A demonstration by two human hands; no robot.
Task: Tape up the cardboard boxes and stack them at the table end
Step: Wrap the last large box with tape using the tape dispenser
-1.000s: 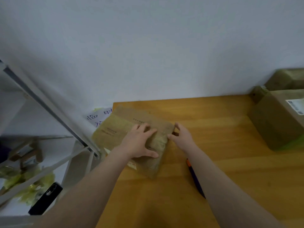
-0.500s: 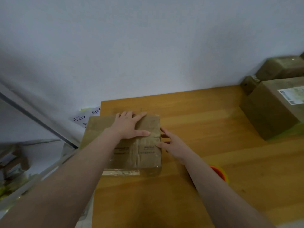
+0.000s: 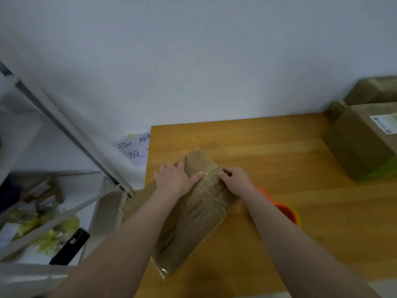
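- Desk: wooden. Stacked boxes stand at its right end, by the wall.
- Cardboard box: at the desk's left edge, now turned diagonal, one corner overhanging that edge. Half a second ago it lay square.
- Left hand: flat on the box top, fingers spread, gripping nothing.
- Right hand: fingers now curled at the box's right edge, previously straight. Cannot tell whether they pinch it.
- Orange object: on the desk, partly behind the right forearm.

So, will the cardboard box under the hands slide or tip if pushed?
Flat and low, the cardboard box probably slides, not tips. Its glossy tape may feel slippery. A corner overhangs the table, so pushing left risks dropping it.
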